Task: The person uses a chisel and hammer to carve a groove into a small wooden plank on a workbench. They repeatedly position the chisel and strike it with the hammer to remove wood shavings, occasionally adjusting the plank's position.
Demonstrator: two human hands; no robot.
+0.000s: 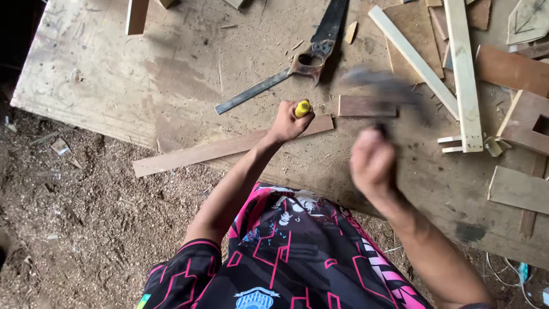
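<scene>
My left hand is closed around a yellow-handled tool, likely a chisel, held upright on a long reddish wooden slat that lies across the plywood board. My right hand is blurred by motion and grips the handle of a hammer, whose dark head is smeared above a short brown wood block. The hammer head hangs to the right of the chisel, not touching it.
A handsaw and a flat metal ruler lie behind the hands. Pale wooden strips and brown offcuts crowd the right side. Sawdust-covered ground lies to the left, off the board's edge.
</scene>
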